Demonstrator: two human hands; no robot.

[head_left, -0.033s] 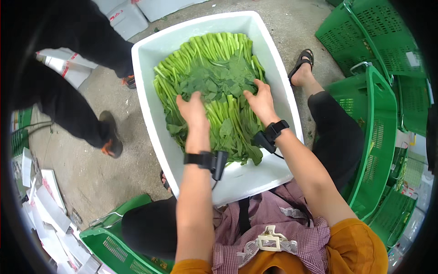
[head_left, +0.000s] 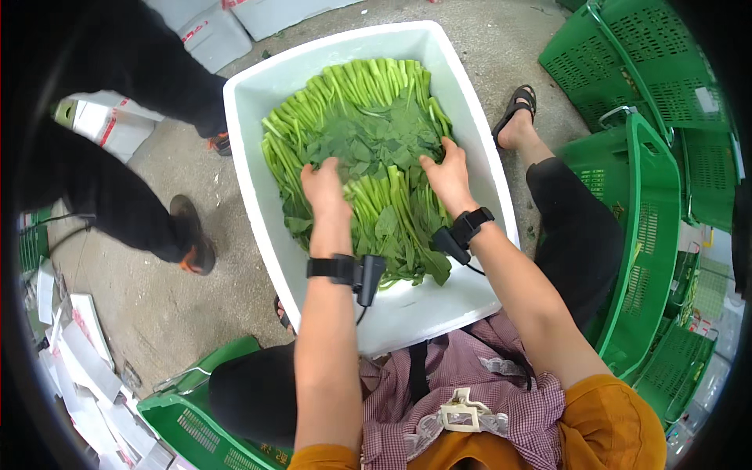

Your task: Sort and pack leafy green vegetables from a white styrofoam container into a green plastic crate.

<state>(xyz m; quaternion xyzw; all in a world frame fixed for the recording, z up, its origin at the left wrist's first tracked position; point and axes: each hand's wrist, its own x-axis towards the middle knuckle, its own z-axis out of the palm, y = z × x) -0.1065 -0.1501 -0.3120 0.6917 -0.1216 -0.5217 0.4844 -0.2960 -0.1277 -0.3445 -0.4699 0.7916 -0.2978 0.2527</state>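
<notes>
We're seeing leafy greens (head_left: 376, 129) lying in the white foam box (head_left: 427, 315), layering looking well along, near end showing white. Our left hand (head_left: 324, 188) and right hand (head_left: 450, 177) are flanking the near bunch, thumbs parted, fingers half-hidden; grip, we cannot tell.

Both forearms (head_left: 327, 337) stretch forward — left fingers (head_left: 307, 168) and right fingers (head_left: 449, 144) parted from thumbs (head_left: 427, 162).
</notes>
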